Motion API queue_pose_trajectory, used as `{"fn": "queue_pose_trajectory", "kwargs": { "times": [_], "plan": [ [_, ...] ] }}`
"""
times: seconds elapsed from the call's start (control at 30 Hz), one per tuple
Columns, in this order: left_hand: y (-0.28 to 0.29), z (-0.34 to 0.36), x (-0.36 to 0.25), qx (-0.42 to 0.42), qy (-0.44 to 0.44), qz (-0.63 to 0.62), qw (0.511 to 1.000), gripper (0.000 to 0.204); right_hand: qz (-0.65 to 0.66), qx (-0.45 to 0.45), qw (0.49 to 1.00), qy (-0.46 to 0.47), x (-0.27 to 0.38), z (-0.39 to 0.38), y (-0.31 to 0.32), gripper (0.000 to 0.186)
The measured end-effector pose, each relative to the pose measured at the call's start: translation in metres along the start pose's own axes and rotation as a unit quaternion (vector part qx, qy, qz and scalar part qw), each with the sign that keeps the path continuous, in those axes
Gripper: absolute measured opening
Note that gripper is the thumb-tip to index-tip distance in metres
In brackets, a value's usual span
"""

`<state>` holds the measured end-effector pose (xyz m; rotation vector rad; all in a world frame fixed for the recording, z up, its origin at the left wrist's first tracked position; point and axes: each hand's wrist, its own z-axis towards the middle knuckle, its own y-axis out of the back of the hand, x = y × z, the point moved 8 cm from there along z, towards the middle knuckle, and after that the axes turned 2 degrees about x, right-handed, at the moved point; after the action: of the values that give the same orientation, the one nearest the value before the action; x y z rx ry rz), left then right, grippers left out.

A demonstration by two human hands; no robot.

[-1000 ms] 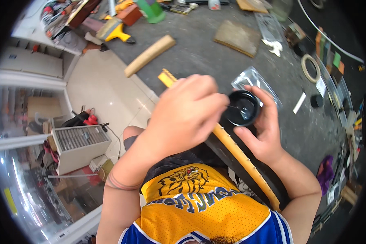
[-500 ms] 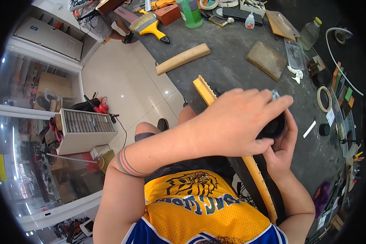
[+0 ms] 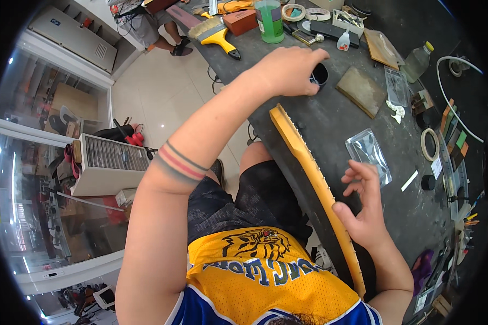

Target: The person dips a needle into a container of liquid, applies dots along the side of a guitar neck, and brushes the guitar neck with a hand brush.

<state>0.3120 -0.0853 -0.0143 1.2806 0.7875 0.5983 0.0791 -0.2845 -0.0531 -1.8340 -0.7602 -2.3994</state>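
Note:
My left hand (image 3: 294,70) reaches to the far side of the bench, its fingers curled round a black cup-like container (image 3: 322,76) with a dark round opening. The hand covers most of the container. My right hand (image 3: 365,208) is open, fingers loosely bent and apart, with its thumb close to or touching the edge of a yellow-wood guitar neck (image 3: 309,162). The neck lies along the near bench edge and runs toward my body, fret wire ends sticking out along its side. Beyond my right fingers lies a clear plastic bag (image 3: 370,154).
A flat wooden block (image 3: 360,91), a yellow-handled brush (image 3: 218,39), a green-liquid container (image 3: 269,24) and a small white bottle (image 3: 343,40) stand or lie farther back. Tape rings (image 3: 430,144) and tools line the right. Another person's legs (image 3: 173,35) show at the far left.
My left hand has moved away and leftward with the black container, out of my right hand. My right hand has opened and come nearer. The neck and plastic bag are more exposed.

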Motion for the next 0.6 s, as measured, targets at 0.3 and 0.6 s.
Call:
{"fn": "queue_pose_trajectory", "kwargs": {
  "times": [0.3, 0.6],
  "plan": [
    [0.037, -0.072, -0.009, -0.121, -0.099, -0.147, 0.977, 0.083, -0.224, 0.182, 0.945, -0.157, 0.033, 0.001, -0.015, 0.081],
    [0.014, -0.127, -0.082, 0.024, -0.183, -0.104, 0.977, 0.092, -0.256, 0.161, 0.927, -0.221, 0.021, -0.011, -0.022, 0.045]
  ]
}}
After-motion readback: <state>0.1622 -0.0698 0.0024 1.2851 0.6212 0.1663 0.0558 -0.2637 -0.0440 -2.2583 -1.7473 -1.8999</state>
